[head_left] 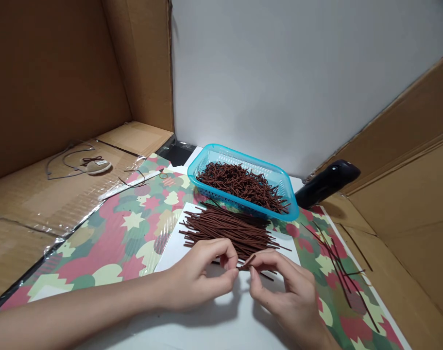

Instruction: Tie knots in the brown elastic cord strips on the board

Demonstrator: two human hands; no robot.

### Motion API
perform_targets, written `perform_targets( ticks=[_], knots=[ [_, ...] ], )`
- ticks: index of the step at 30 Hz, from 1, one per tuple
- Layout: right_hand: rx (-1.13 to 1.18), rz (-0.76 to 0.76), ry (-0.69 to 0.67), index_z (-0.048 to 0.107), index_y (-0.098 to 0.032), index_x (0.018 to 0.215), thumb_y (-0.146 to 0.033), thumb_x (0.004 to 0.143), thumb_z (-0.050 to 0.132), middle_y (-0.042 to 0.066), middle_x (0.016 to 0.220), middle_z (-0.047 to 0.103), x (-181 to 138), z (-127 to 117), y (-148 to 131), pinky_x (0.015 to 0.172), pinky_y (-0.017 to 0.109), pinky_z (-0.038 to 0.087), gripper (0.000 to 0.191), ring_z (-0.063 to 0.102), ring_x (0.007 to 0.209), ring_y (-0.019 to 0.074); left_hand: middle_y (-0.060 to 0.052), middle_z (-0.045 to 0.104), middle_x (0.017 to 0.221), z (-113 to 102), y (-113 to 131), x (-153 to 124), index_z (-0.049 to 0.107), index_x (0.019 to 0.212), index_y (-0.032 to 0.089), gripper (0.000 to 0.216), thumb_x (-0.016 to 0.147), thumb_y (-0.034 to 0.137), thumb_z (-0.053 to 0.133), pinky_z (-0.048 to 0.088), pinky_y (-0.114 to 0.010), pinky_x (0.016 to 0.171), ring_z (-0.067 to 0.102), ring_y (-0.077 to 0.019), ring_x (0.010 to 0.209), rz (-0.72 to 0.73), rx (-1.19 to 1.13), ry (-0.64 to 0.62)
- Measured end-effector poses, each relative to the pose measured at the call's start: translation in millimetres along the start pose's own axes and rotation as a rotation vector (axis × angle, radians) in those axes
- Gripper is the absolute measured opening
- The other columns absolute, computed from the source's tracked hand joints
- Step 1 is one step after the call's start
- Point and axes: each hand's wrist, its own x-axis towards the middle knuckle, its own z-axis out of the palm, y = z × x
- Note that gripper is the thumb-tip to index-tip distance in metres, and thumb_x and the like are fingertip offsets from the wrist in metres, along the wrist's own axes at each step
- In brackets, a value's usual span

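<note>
My left hand (pixel 210 270) pinches a short brown cord (pixel 246 265) between thumb and forefinger. From the other side my right hand (pixel 285 282) grips the same cord, which makes a small loop at its fingertips. Just beyond both hands lies a pile of straight brown cords (pixel 229 226) on a white sheet (pixel 170 250). Behind the pile a blue plastic basket (pixel 292 194) holds a heap of short, bent brown cord pieces (pixel 239 184); whether they are knotted is too small to tell.
Several loose cords (pixel 338 267) lie on the patterned covering at right. A black handle-like object (pixel 329 182) leans beside the basket. At left are a white strip (pixel 130 184), a small beige item with a brown bow (pixel 98 167), and eyeglasses (pixel 66 163). Cardboard walls (pixel 141 58) flank both sides.
</note>
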Motion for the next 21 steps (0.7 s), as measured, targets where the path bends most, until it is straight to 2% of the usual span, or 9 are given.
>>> perform_targets(
  ticks=[5,15,18,21],
  knots=[
    [-0.039,-0.007,0.036,0.057,-0.022,0.080,-0.004,0.071,0.057,0.001,0.070,0.064,2,-2,0,0.055,0.027,0.051,0.020,0.060,0.060,0.0168,0.002,0.048,0.069,0,1,0,0.045,0.070,0.018,0.009,0.077,0.012,0.048,0.037,-0.022,0.064,0.042,-0.0122,0.066,-0.020,-0.066,0.009],
    [0.068,0.106,0.128,0.061,-0.021,0.074,-0.007,0.068,0.058,0.001,0.065,0.063,3,-1,-5,0.053,0.027,0.050,0.016,0.059,0.057,0.0164,0.001,0.049,0.070,0,0,0,0.047,0.070,0.017,0.007,0.075,0.012,0.048,0.036,-0.022,0.064,0.043,-0.0126,0.067,-0.016,-0.096,0.010],
    [0.141,0.178,0.094,0.062,-0.021,0.073,-0.008,0.069,0.059,0.001,0.066,0.063,3,-2,-3,0.055,0.027,0.051,0.014,0.059,0.059,0.0170,0.001,0.047,0.070,-1,-3,-2,0.045,0.069,0.018,0.009,0.077,0.015,0.047,0.035,-0.023,0.063,0.042,-0.0131,0.067,0.010,-0.061,0.017],
    [0.287,0.337,0.038,0.063,-0.020,0.071,-0.013,0.070,0.063,0.001,0.066,0.061,4,-4,0,0.054,0.026,0.052,0.007,0.059,0.058,0.0163,0.001,0.043,0.071,-3,-10,-4,0.040,0.070,0.019,0.014,0.078,0.022,0.050,0.034,-0.025,0.062,0.039,-0.0139,0.067,0.049,-0.043,0.053]
  ],
)
